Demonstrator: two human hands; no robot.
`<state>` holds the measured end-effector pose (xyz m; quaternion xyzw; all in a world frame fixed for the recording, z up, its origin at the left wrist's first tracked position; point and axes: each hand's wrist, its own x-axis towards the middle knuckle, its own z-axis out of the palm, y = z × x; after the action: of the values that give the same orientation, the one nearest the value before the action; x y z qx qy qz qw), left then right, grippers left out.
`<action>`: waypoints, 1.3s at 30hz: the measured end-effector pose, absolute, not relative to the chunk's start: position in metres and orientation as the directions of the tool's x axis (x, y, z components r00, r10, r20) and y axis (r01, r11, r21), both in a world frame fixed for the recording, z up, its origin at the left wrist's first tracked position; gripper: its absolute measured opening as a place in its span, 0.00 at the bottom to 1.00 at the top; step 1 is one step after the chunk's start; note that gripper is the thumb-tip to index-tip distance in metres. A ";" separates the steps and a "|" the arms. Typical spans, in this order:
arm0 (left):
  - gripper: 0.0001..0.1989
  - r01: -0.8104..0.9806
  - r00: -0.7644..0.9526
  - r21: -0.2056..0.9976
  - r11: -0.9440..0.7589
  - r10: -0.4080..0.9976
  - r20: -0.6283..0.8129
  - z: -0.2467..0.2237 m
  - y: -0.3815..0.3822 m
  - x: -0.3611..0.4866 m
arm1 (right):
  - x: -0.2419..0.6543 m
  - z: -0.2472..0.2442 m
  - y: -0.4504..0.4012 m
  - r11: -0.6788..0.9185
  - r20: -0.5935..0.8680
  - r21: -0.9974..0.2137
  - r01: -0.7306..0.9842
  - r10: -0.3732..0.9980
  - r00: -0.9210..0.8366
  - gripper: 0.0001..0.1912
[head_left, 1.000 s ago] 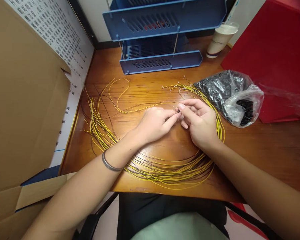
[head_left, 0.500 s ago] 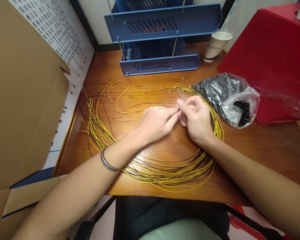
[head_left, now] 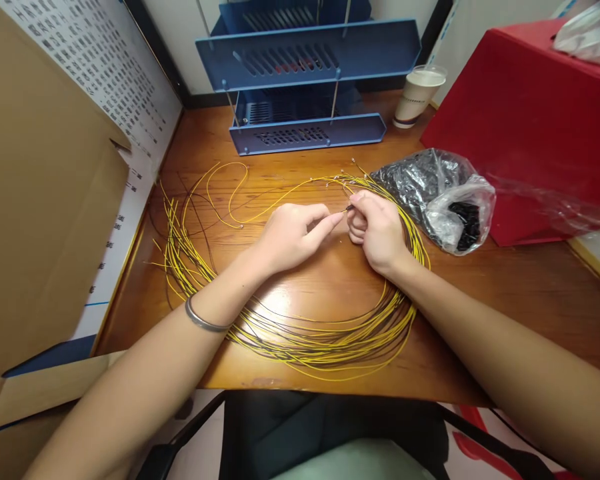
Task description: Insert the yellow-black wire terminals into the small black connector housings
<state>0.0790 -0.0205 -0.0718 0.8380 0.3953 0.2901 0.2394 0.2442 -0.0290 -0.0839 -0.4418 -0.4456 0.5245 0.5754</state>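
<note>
My left hand (head_left: 297, 233) is closed, its thumb and forefinger pinching a thin dark wire at the centre of the desk. Facing it, my right hand (head_left: 377, 230) grips a small black connector (head_left: 349, 207) between thumb and forefinger, and the wire runs into the connector. A large loop of yellow and dark wires (head_left: 330, 350) lies around and beneath my forearms. Its right end, with small metal tips, lies just beyond my right hand. A clear plastic bag (head_left: 430, 197) of small black pieces touches that end.
A blue tiered rack (head_left: 307, 137) stands at the back, with a paper cup (head_left: 419, 97) to its right. On the right is a large red box (head_left: 530, 133). Cardboard (head_left: 45, 200) fills the left side. The wooden desk (head_left: 460, 293) ends near my lap.
My fingertips have drawn slightly apart, and a short stretch of wire and the black connector now show between them. A yellow wire beyond my left hand has shifted. The view has moved a little.
</note>
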 end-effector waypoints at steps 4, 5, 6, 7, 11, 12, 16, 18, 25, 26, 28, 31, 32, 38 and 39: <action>0.24 0.553 0.547 0.693 -0.463 0.829 0.118 -0.061 -0.015 0.081 | 0.245 -0.088 -0.027 0.114 0.102 -0.979 -0.167 0.992 0.078 0.21; 0.23 0.560 0.570 0.707 -0.432 0.820 0.049 -0.058 -0.013 0.082 | 0.246 -0.089 -0.026 0.138 0.129 -0.981 -0.136 0.989 0.076 0.22; 0.22 0.556 0.595 0.733 -0.392 0.803 -0.022 -0.054 -0.011 0.083 | 0.246 -0.089 -0.026 0.157 0.150 -0.982 -0.106 0.986 0.071 0.22; 0.21 0.537 0.624 0.770 -0.344 0.776 -0.089 -0.052 -0.009 0.083 | 0.246 -0.089 -0.026 0.169 0.164 -0.982 -0.084 0.984 0.063 0.23; 0.22 0.369 0.726 0.915 -0.165 0.666 -0.173 -0.052 0.003 0.081 | 0.246 -0.088 -0.027 0.185 0.182 -0.981 -0.053 0.982 0.047 0.26; 0.23 0.315 0.735 0.942 -0.118 0.658 -0.163 -0.055 0.005 0.080 | 0.246 -0.088 -0.027 0.191 0.189 -0.980 -0.049 0.981 0.042 0.26; 0.24 0.126 0.725 0.989 0.083 0.673 -0.149 -0.065 0.010 0.076 | 0.245 -0.091 -0.028 0.178 0.178 -0.982 -0.058 0.984 0.005 0.24; 0.22 0.086 0.726 0.986 0.140 0.669 -0.158 -0.067 0.008 0.074 | 0.245 -0.092 -0.028 0.154 0.155 -0.985 -0.079 0.988 0.002 0.23; 0.16 0.082 0.782 0.963 0.258 0.582 -0.222 -0.062 -0.003 0.072 | 0.248 -0.091 -0.026 0.133 0.135 -0.981 -0.140 0.991 -0.004 0.25; 0.17 0.084 0.793 0.957 0.276 0.563 -0.232 -0.061 -0.004 0.073 | 0.248 -0.090 -0.026 0.130 0.133 -0.981 -0.143 0.991 -0.012 0.25; 0.19 0.083 0.808 0.952 0.295 0.539 -0.237 -0.061 -0.005 0.074 | 0.248 -0.090 -0.027 0.118 0.123 -0.982 -0.146 0.992 -0.029 0.26; 0.22 0.058 0.807 0.954 0.293 0.549 -0.218 -0.064 -0.006 0.077 | 0.248 -0.088 -0.028 0.099 0.110 -0.983 -0.157 0.992 -0.068 0.27; 0.23 0.042 0.798 0.956 0.289 0.566 -0.206 -0.066 -0.006 0.078 | 0.248 -0.088 -0.028 0.097 0.111 -0.982 -0.163 0.991 -0.080 0.27; 0.26 -0.065 0.726 0.966 0.249 0.676 -0.125 -0.074 -0.006 0.082 | 0.243 -0.081 -0.032 0.041 0.079 -0.969 -0.243 0.986 -0.148 0.26; 0.27 -0.063 0.725 0.966 0.249 0.677 -0.127 -0.074 -0.006 0.082 | 0.243 -0.081 -0.033 0.041 0.076 -0.969 -0.245 0.988 -0.138 0.26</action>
<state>0.0822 -0.0055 -0.0742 0.5595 0.2745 0.2498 0.7411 0.2427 -0.0326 -0.0806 -0.3826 -0.4853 0.5774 0.5336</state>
